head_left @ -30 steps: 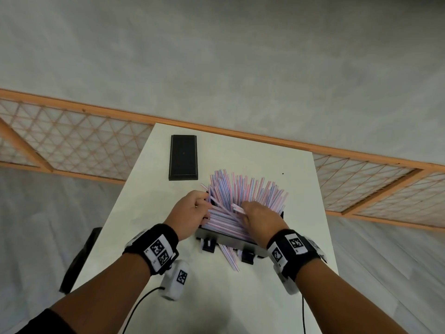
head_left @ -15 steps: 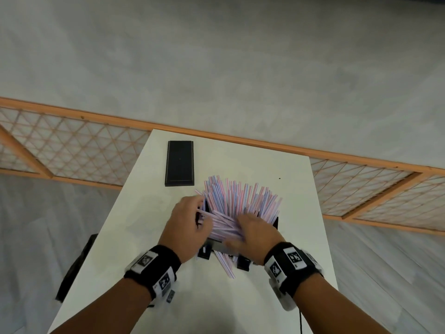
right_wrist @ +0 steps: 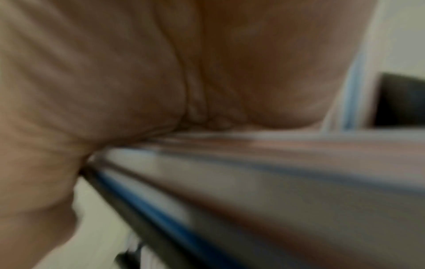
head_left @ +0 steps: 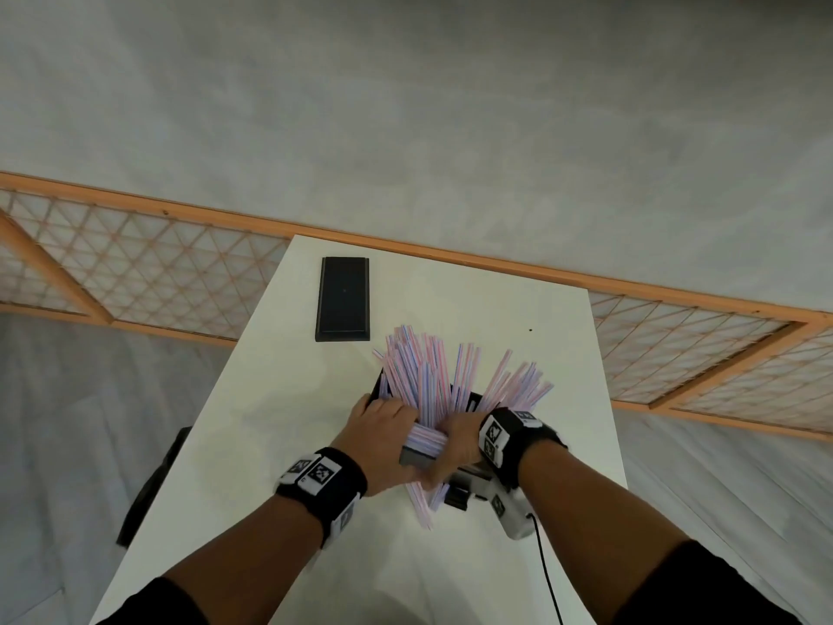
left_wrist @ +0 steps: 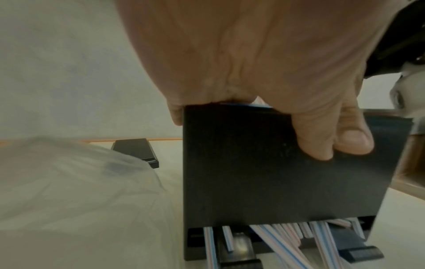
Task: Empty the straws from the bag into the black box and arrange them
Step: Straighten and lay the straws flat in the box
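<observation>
Judging by the fan of straws (head_left: pixel 446 381) standing in the box (left_wrist: pixel 241 172) at the surface's (head_left: pixel 279 444) centre, emptying looks done and arranging is left: several poke out at 6 o'clock. Left hand (head_left: pixel 383 437) grips the box wall, thumb outside; right hand (head_left: pixel 455 448) curls round a straw bundle. Bag (left_wrist: pixel 76 191) lies beside the box. No readable writing

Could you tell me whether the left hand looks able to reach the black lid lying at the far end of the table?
Probably yes: nothing lies between the left hand and the black lid, but it grips the black box.
</observation>
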The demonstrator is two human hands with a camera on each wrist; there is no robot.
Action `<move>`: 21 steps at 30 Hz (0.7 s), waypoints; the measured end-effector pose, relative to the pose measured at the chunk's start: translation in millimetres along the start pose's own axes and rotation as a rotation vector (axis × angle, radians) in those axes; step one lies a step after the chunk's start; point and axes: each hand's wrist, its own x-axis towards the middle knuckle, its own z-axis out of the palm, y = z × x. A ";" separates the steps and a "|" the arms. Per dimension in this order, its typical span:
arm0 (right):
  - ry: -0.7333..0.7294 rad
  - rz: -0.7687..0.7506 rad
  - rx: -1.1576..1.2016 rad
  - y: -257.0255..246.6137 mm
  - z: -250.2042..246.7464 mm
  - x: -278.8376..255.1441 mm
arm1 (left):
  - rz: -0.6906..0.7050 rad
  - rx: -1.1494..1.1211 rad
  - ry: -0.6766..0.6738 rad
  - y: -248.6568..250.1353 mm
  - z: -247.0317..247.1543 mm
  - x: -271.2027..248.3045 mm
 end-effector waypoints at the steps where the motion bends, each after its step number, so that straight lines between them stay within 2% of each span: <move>1: -0.020 0.001 -0.016 -2.2 -0.1 -0.8 | -0.008 0.001 -0.006 1.4 -0.9 -1.2; 5: 0.023 -0.010 -0.075 -10.6 9.1 -12.1 | -0.046 0.045 -0.001 7.3 -1.2 -15.6; 11: 0.153 -0.059 -0.200 -12.9 31.9 -36.9 | -0.059 0.056 -0.089 14.5 2.8 -41.1; 13: 0.232 -0.087 -0.176 -14.5 31.4 -46.8 | -0.070 0.029 -0.089 14.6 0.7 -43.9; 18: 0.501 -0.184 -0.101 -11.9 33.9 -77.5 | -0.038 -0.039 0.023 12.3 -3.1 -49.7; 21: 0.688 -0.147 0.007 -1.8 38.0 -103.6 | -0.012 -0.064 0.104 10.1 -7.8 -53.7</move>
